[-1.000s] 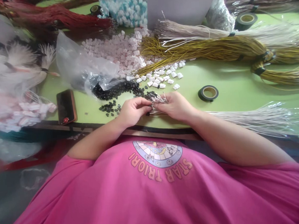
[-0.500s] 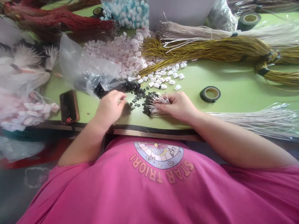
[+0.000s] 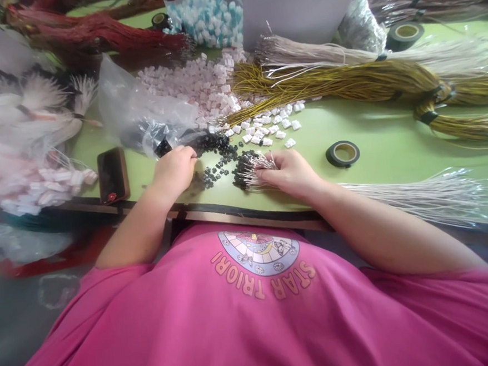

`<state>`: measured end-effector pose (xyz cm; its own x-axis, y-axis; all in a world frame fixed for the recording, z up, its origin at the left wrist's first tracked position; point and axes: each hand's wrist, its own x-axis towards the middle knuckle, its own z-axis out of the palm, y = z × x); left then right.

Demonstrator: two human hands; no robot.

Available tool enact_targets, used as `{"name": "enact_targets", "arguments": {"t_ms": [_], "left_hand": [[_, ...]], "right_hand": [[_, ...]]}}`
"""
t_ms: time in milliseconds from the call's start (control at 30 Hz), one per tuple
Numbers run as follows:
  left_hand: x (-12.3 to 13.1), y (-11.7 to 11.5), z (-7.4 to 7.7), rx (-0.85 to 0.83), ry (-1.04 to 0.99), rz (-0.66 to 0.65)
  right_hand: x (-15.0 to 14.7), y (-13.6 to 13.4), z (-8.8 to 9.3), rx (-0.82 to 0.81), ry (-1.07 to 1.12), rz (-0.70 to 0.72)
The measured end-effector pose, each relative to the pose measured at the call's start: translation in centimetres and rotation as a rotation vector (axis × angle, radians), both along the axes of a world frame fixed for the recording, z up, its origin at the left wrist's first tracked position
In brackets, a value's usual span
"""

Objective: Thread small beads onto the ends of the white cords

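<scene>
My right hand (image 3: 291,171) is closed round a bundle of thin white wires (image 3: 255,172) whose left ends carry small black connectors (image 3: 240,171). The long tails of the wires (image 3: 420,193) stretch out to the right under my forearm. My left hand (image 3: 174,168) has its fingers curled together at the left of a scatter of loose black connectors (image 3: 220,151). Whether anything small sits between those fingers is hidden. A crumpled clear plastic bag (image 3: 139,112) lies just behind this hand, with more black pieces by its mouth.
White connectors (image 3: 195,86) are heaped behind the black ones. Bundles of yellow wire (image 3: 345,81) lie at the back right, near a roll of black tape (image 3: 343,154). A phone (image 3: 113,174) lies at the left by the table edge, beside bundled white-ended wires (image 3: 47,185).
My left hand has drawn a little to the left, away from the loose black connectors, and its fingers have curled in. My right hand keeps hold of the wires in nearly the same place.
</scene>
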<state>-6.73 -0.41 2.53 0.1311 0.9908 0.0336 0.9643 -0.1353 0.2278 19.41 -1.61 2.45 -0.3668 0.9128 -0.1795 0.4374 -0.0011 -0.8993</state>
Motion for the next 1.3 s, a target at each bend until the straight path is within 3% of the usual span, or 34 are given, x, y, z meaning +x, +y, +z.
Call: {"name": "enact_targets", "arguments": {"t_ms": [100,200,333,467,1033,1300], "left_hand": [[1.9,-1.5,1.7,-0.041,-0.241,-0.068],[4.5,-2.6,2.0,-0.166,-0.575,-0.125],[6.8,-2.2,0.1,-0.318,-0.88,-0.105],[7.3,-1.5,-1.7,-0.38,-1.073,-0.052],[7.6,-1.7,-1.8,-0.382,-1.151,-0.009],[8.0,-1.8,-1.9,-0.251,-1.045,0.007]], "right_hand": [[0.0,0.0,-0.1,-0.008,0.015,0.001],[0.0,0.1,-0.1,0.008,0.008,0.009],[0.1,0.1,0.0,0.006,0.017,0.037],[0.2,0.2,0.0,0.014,0.017,0.061],[0.0,0.2,-0.1,-0.009,0.03,0.08],[0.1,0.3,-0.1,-0.077,0.107,0.094]]}}
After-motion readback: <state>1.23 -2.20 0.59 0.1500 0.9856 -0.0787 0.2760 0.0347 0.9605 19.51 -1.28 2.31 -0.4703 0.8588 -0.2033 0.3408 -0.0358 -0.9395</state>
